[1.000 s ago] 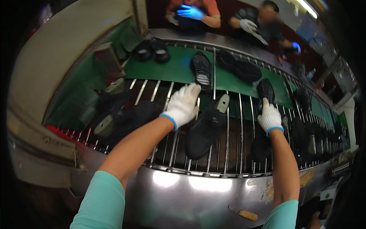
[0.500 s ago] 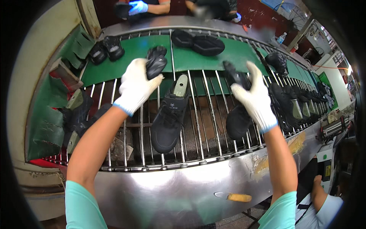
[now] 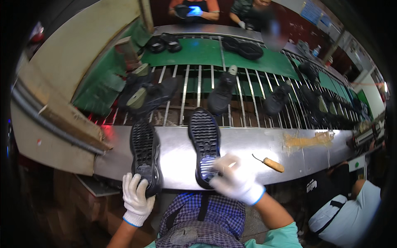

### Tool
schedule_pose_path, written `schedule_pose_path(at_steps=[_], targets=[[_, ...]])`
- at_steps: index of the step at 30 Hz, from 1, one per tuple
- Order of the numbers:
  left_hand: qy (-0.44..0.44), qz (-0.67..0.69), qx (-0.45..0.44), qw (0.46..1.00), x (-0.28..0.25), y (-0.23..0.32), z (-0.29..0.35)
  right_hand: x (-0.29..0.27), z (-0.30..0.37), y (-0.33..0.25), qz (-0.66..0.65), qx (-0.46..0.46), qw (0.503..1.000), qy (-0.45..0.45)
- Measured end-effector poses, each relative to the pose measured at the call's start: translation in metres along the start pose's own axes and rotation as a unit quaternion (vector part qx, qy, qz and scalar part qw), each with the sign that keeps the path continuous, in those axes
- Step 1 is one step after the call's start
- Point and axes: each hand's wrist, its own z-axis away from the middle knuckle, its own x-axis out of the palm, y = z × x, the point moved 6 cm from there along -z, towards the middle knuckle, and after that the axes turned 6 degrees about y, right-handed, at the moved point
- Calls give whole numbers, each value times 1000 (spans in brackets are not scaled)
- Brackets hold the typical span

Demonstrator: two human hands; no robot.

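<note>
Two black shoe soles lie lengthwise on the metal ledge, their ridged faces up. My left hand (image 3: 137, 197), in a white glove, touches the heel end of the left sole (image 3: 143, 144), fingers stretched out and slightly apart. Over the heel of the right sole (image 3: 204, 138) is my right hand (image 3: 236, 177), also gloved. Motion smears its fingers, and whether they hold anything is unclear. A shiny patch shows on that sole's heel. Beyond the ledge, a black shoe (image 3: 222, 94) with a pale green last in it rests on the metal rollers.
A thin hooked tool with a yellowish handle (image 3: 273, 165) lies on the metal ledge (image 3: 175, 165) to the right. Another black shoe (image 3: 277, 100) and several more sit on the rollers. Green sheets (image 3: 190, 53) cover the far side, where two people work. Someone sits at lower right.
Both soles have come down from above the rollers onto the ledge close to me. My hands have moved back with them and closer together. The view has shifted.
</note>
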Motion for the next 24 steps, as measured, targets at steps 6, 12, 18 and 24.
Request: schedule_pose_path(at_steps=[6,12,18,24], targets=[[27,29,-22,999,-22,45,31,-128,-38,246,178,368,882,235],[35,97,-53,993,-17,69,-13,-152,-43,433,146,565,727,361],[11,134,-24,991,-9,78,-64,-161,-8,423,-253,432,699,510],[-78,384,-83,916,17,115,-105,-157,23,326,-549,307,623,464]])
